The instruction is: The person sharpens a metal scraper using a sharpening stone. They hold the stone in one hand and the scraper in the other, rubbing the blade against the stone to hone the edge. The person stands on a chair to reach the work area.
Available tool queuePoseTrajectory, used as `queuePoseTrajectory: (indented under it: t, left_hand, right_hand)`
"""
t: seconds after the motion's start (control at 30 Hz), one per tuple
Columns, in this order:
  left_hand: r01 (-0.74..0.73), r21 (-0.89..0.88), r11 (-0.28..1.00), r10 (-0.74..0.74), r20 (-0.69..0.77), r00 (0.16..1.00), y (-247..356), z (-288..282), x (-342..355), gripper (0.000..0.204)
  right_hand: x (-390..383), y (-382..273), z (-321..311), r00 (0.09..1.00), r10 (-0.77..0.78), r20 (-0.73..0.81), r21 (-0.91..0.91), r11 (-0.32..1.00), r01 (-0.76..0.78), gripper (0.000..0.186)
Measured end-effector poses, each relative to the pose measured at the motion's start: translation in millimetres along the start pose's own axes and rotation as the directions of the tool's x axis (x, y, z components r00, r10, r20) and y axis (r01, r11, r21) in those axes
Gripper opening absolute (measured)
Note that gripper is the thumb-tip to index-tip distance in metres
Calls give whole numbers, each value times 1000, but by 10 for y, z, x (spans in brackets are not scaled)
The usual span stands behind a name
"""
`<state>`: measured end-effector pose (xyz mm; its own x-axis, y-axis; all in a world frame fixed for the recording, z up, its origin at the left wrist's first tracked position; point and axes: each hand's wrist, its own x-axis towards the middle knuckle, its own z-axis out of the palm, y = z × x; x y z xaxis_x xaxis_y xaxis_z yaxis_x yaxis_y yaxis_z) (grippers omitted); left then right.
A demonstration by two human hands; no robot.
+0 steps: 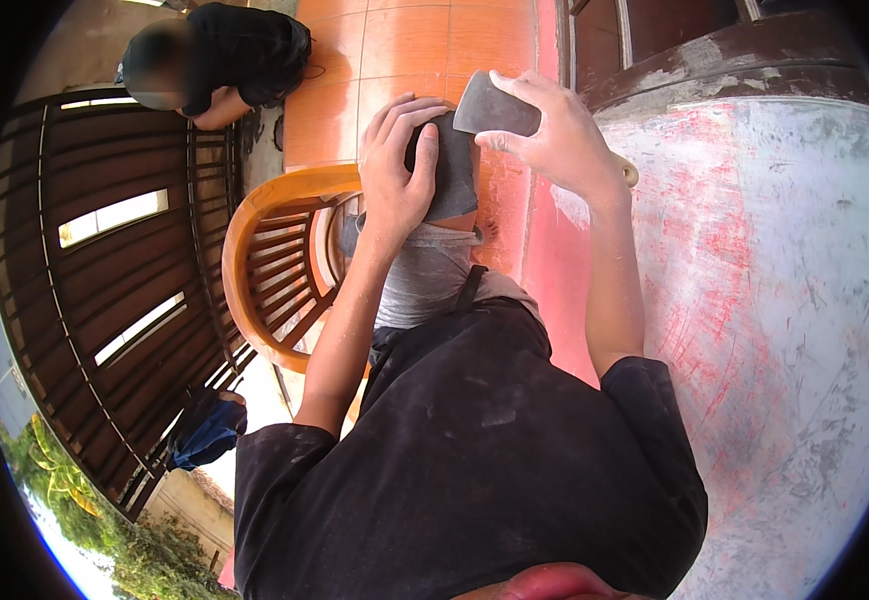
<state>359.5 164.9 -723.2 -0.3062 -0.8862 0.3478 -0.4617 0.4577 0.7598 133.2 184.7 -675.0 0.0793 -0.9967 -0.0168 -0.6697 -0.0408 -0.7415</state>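
Observation:
My left hand (399, 165) has its fingers curled over the top of a dark grey sheet (454, 180) that looks like sandpaper, held in front of my lap. In my right hand (554, 135), a smaller dark grey, tapered piece (499, 108), also like sandpaper, is pinched between thumb and fingers. It is close beside the sheet's upper right corner. Pale dust marks the fingers of my right hand. Part of the sheet is covered by my left hand.
A wall (744, 300) with whitish filler and red patches runs along my right, under a dark wooden frame (734, 70). At left stand an orange wooden chair (239, 260) and a dark slatted fence (124, 270). Another person (244, 50) crouches beyond the orange tiles (404, 40).

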Motion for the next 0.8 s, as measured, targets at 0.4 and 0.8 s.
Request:
queuePoseTrajectory:
  t: [0.4, 0.8]
  left_hand:
    - [-11, 1, 1000, 11, 14, 1000, 18, -15, 2, 23]
    - [-20, 11, 1000, 20, 7, 1000, 7, -12, -6, 24]
  right_hand:
    - [-272, -129, 32, 975, -92, 204, 150, 987, 62, 71]
    - [-18, 8, 86, 992, 6, -126, -69, 997, -15, 73]
